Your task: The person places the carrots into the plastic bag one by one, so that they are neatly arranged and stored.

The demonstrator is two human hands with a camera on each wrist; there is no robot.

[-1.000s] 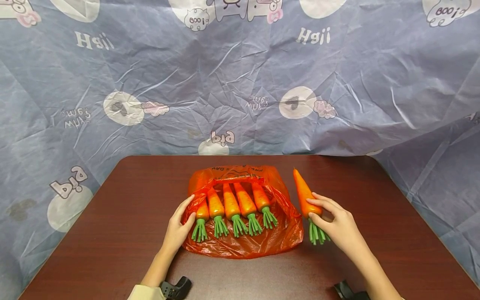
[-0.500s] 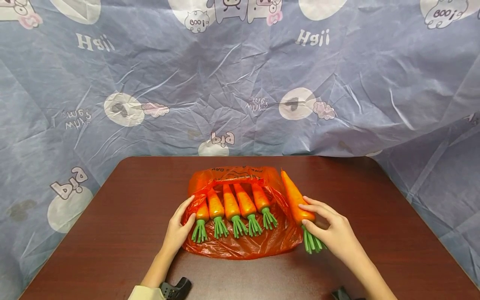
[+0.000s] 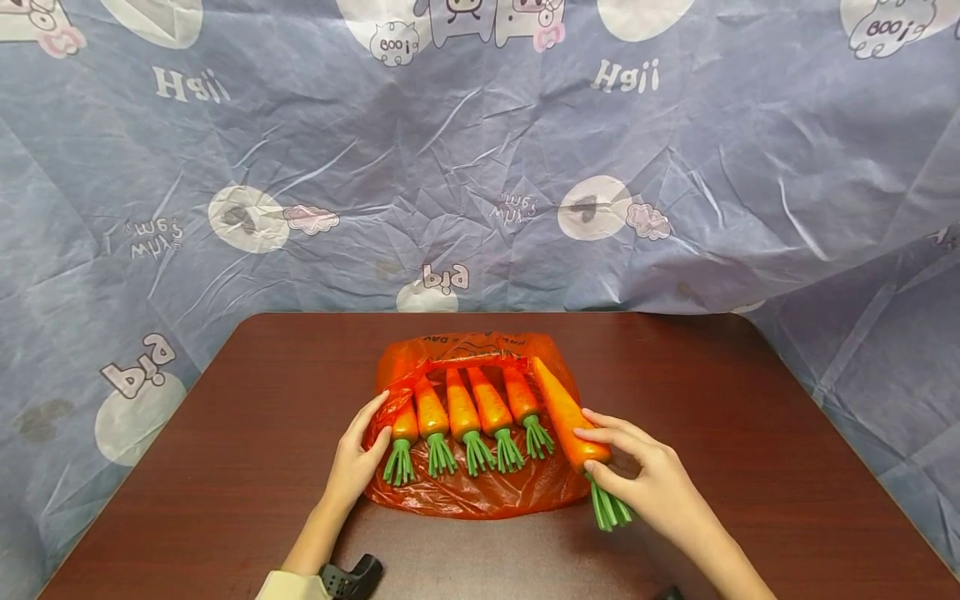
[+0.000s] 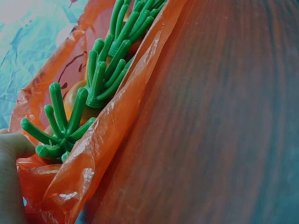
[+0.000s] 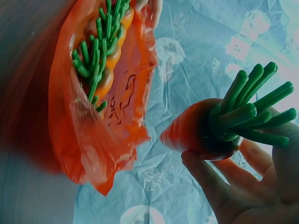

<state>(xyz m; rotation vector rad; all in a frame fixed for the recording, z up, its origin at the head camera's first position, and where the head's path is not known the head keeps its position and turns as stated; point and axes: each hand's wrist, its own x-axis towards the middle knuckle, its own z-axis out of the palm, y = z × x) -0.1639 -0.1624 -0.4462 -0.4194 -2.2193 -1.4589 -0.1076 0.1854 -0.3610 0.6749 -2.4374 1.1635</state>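
A red-orange plastic bag (image 3: 480, 498) lies on the table with its mouth facing me, and several toy carrots (image 3: 462, 408) sit in a row inside, green tops outward. My left hand (image 3: 354, 458) grips the bag's left edge beside the leftmost carrot. Another toy carrot (image 3: 564, 417) is held by my right hand (image 3: 645, 475), thumb and fingers around its thick end. Its tip points away and to the left, over the bag's right side. In the right wrist view this carrot (image 5: 198, 126) appears above the table, apart from the bag (image 5: 88, 154).
The dark brown table (image 3: 285, 392) extends on both sides of the bag. Behind it hangs a wrinkled blue-grey cloth (image 3: 480, 167) with cartoon prints. A black wrist strap (image 3: 352, 577) shows near the left forearm.
My right hand has carried its carrot leftward and slightly toward me, from beside the bag to over its right edge. The left hand and the carrots inside stay still.
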